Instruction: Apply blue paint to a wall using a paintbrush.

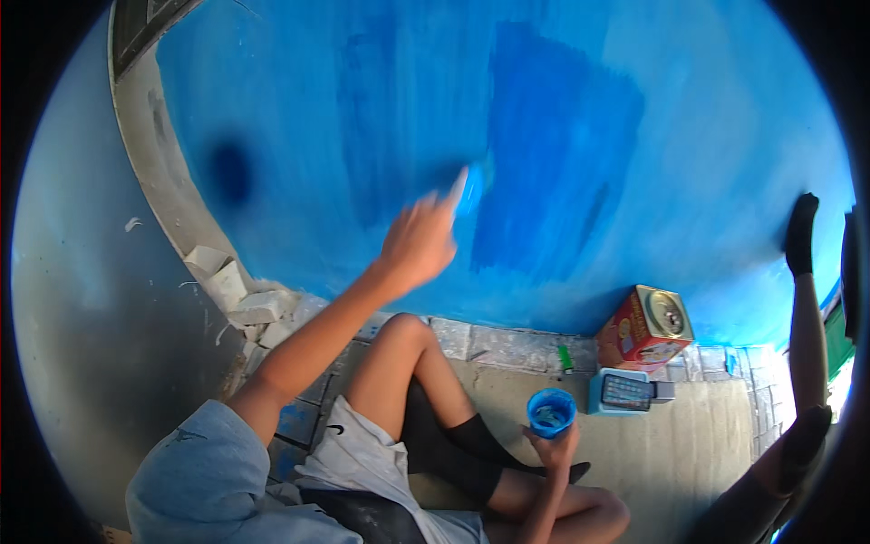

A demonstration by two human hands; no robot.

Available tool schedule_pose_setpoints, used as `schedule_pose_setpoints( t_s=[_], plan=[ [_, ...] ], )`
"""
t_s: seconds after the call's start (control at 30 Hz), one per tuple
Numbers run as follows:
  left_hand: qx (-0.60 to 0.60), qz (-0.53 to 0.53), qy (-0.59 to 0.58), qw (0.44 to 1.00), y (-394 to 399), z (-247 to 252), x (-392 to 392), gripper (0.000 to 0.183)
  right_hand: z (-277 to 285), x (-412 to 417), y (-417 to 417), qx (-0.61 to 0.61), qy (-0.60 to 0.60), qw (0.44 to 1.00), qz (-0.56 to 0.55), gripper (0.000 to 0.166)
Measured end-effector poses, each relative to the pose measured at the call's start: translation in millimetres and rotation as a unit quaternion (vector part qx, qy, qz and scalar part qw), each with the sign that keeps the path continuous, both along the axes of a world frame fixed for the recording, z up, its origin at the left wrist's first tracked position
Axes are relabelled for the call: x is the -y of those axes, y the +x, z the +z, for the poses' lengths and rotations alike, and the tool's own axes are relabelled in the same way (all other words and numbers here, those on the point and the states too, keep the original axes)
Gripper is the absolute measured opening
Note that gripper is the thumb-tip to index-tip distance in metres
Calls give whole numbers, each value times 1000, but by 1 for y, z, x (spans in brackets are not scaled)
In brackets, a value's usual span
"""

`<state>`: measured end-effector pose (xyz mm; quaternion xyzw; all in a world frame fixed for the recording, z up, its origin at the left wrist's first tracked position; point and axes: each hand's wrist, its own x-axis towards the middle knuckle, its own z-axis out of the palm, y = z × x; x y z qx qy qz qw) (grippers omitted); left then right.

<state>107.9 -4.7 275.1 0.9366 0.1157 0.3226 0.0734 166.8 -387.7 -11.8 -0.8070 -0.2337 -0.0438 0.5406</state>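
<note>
My left hand (418, 241) is raised to the blue wall (421, 88), its index finger laid along a small blue-coated paintbrush (470, 190). Motion blurs the brush, and the fist hides part of it. The brush is at the left edge of a darker, freshly coated blue patch (557, 149). A fainter dark strip (370, 122) lies further left. Low down above the mat, my right hand (559, 445) grips a blue paint-smeared cup (551, 412), its mouth facing up. Paint coats the inside of the cup.
A red tin (625, 340) stands against the wall. Before it, a phone (627, 392) rests on a light-blue box (595, 394). A green lighter (565, 359) lies nearby. Broken white blocks (262, 306) fill the left corner. Another person's leg (809, 326) extends along the right.
</note>
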Motion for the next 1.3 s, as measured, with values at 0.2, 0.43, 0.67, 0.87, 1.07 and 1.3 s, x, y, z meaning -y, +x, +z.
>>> schedule_pose_setpoints(
  t_s=[0.2, 0.43, 0.67, 0.87, 1.07, 1.3],
  plan=[
    [191, 3, 94, 977, 41, 140, 6, 69, 8, -3, -1, 15, 12, 1000, 8, 78],
    [5, 46, 74, 996, 38, 59, 11, 77, -3, 2, 1, 20, 26, 999, -10, 80],
    [-208, -8, 69, 976, 28, -80, 4, 80, 12, -2, -6, 46, 23, 999, 0, 80],
    [-163, -23, 20, 986, -2, -12, -3, 81, 4, 5, -6, 39, -18, 999, -10, 88],
    [191, -5, 109, 976, 7, 157, -6, 67, 13, -3, -8, 34, -22, 999, 1, 87],
    [113, 74, 95, 986, 40, 138, -6, 76, -8, 4, 2, -9, -10, 1000, 1, 84]
  ],
)
